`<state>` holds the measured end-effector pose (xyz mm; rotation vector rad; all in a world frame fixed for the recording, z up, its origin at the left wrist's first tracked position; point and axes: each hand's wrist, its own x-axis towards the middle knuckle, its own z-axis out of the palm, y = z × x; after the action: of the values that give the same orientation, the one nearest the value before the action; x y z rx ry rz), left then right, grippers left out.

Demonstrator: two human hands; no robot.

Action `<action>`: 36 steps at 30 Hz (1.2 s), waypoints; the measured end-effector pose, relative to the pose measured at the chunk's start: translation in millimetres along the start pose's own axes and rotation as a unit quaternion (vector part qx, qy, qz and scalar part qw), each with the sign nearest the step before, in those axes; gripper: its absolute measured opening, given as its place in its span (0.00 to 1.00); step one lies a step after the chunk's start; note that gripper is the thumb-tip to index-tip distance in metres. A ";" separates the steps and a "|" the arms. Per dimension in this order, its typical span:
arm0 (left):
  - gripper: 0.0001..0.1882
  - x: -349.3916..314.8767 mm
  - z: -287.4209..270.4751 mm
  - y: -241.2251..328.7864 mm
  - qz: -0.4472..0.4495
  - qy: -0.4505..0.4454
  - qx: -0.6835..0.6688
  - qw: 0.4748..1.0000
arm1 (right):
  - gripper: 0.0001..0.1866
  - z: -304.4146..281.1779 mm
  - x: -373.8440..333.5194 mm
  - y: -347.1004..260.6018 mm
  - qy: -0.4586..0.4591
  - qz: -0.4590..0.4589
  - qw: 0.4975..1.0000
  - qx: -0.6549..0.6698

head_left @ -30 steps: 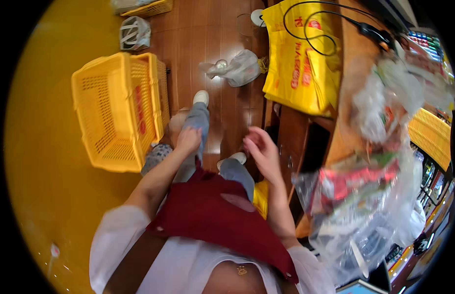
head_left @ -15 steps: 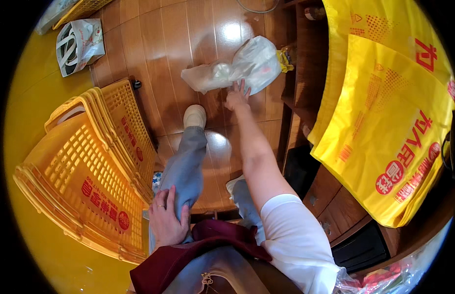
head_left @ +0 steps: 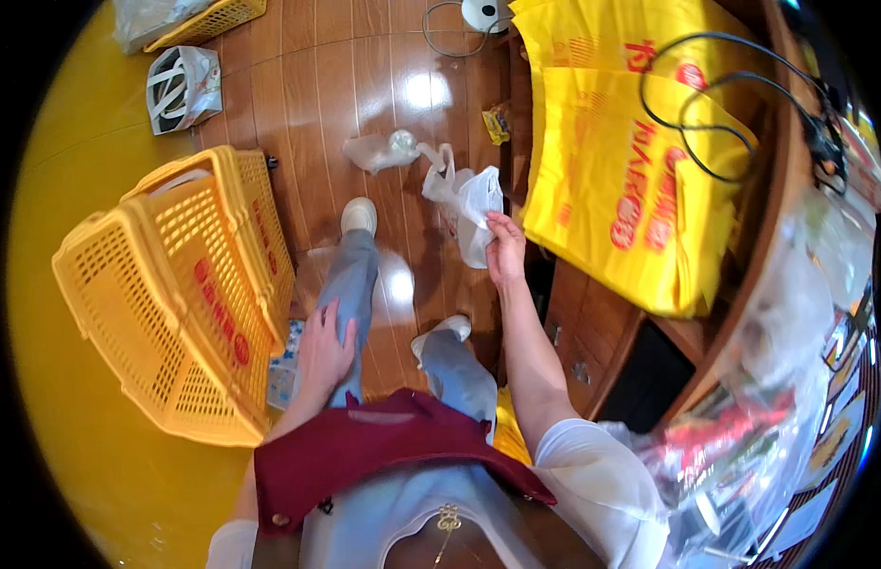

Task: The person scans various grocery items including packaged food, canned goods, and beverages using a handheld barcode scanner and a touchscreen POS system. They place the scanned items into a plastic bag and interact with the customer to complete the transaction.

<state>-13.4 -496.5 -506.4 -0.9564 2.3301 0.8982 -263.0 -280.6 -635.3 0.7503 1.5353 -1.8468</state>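
Pinched in my right hand [head_left: 506, 248] is a white plastic bag [head_left: 480, 201], gathered at its top and hanging limp above the floor. My left hand [head_left: 325, 349] lies flat on my left knee with its fingers stretched out and nothing in it. Beyond the held bag, a translucent plastic bag [head_left: 372, 154] with something pale in it lies on the wooden floor. Whether the two bags touch or are joined, I cannot tell. A small yellow packet [head_left: 497, 124] lies near the foot of the counter.
Stacked yellow shopping baskets [head_left: 189, 294] stand to my left, with a white handled bag [head_left: 183, 90] farther off. Yellow carrier bags [head_left: 630, 180] hang over the counter on the right, with a black cable [head_left: 682, 114] across them. Wooden drawers [head_left: 592, 346] sit below.
My right hand has lifted the white bag off the floor and drawn it nearer and to the right. The yellow packet beside it now shows fully. My left hand stays on the knee.
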 end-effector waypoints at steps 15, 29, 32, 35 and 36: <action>0.10 -68.1 -247.9 192.8 0.281 -0.072 -0.269 0.918 | 0.19 35.3 -405.3 -251.3 -0.123 -0.137 0.981 -0.066; 0.07 -70.7 -180.8 97.0 0.034 -0.324 -0.689 0.648 | 0.40 62.9 -329.6 -101.5 -0.396 0.354 0.815 -0.232; 0.06 -30.0 -168.8 67.6 0.004 -0.252 -0.694 0.674 | 0.41 78.3 -322.1 -75.5 -0.310 0.424 0.841 -0.132; 0.09 22.6 -131.3 47.0 0.010 -0.038 -0.541 0.840 | 0.40 121.7 -294.3 -58.7 -0.273 0.405 0.862 -0.138; 0.10 43.5 -123.5 43.5 -0.005 0.054 -0.441 0.896 | 0.39 126.2 -275.0 -50.6 -0.238 0.415 0.868 -0.134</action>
<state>-94.3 -580.2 -432.4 -1.3600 1.9551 2.0173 -127.7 -370.5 -375.1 0.6152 0.8936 -1.0304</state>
